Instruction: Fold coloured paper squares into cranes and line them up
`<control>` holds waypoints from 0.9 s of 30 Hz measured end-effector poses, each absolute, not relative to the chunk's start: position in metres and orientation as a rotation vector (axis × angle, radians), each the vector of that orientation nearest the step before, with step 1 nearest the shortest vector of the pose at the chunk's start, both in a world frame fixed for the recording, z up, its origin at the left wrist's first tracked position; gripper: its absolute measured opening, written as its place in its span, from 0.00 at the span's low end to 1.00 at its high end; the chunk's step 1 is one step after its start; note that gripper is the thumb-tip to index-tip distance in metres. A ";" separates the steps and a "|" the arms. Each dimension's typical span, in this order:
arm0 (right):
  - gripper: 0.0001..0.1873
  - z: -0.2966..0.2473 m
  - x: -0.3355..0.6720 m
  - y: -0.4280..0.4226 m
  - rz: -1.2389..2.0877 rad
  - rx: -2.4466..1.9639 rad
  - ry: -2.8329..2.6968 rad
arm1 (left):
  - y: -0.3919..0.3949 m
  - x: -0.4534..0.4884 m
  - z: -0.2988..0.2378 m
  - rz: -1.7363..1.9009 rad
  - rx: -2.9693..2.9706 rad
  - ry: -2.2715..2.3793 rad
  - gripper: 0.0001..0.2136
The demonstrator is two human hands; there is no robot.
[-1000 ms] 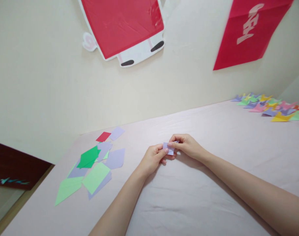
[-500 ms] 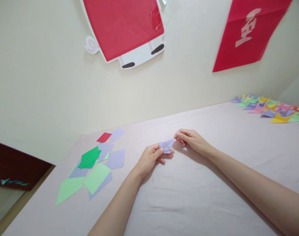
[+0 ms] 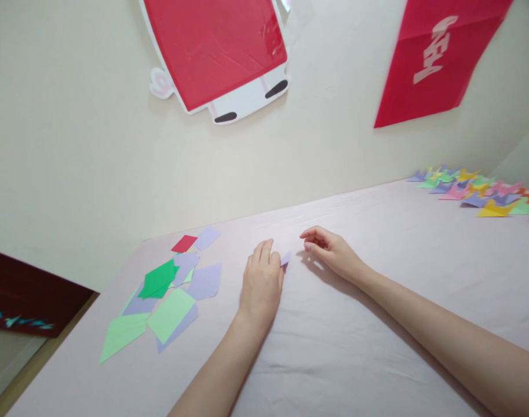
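Note:
My left hand is turned back-up over the cloth-covered table, closed on a small folded piece of lilac paper. Only one pointed corner of the paper sticks out past the fingers; the rest is hidden behind the hand. To the right of it, my right hand hovers just above the cloth with its fingers curved and thumb apart, holding nothing. A small gap separates its fingertips from the paper.
Loose sheets lie at left: dark green, light green, lilac and red. Rows of colourful folded paper figures stand at the far right. Behind the table rises a wall with red decorations.
My left hand has rolled over from palm-side to back-up, taking the lilac paper with it. My right hand has let go of the paper's tip and opened.

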State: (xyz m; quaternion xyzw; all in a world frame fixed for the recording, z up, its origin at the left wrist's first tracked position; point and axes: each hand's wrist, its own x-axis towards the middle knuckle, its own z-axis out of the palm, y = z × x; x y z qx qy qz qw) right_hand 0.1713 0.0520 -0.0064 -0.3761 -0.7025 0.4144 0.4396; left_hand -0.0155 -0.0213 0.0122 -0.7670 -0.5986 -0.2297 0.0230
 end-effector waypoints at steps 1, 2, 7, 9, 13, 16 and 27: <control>0.08 -0.006 0.168 0.048 1.014 -0.905 -1.823 | -0.022 -0.014 0.011 -0.679 -2.401 -1.804 0.08; 0.05 -0.005 0.164 0.044 0.996 -0.874 -1.910 | -0.023 -0.011 0.010 -0.655 -2.425 -1.790 0.08; 0.07 -0.002 0.160 0.036 0.875 -0.733 -2.241 | -0.026 -0.004 0.010 -0.623 -2.527 -1.870 0.03; 0.08 0.000 0.164 0.038 0.805 -0.662 -2.314 | -0.029 -0.005 0.015 -0.627 -2.590 -1.897 0.04; 0.09 0.003 0.171 0.039 0.711 -0.511 -2.440 | -0.037 -0.012 0.020 -0.641 -2.715 -1.988 0.07; 0.09 0.002 0.172 0.039 0.616 -0.495 -2.509 | -0.040 -0.019 0.020 -0.721 -2.803 -1.958 0.10; 0.07 -0.008 0.167 0.036 0.389 -0.602 -2.551 | -0.026 -0.025 0.031 -0.509 -2.937 -1.864 0.05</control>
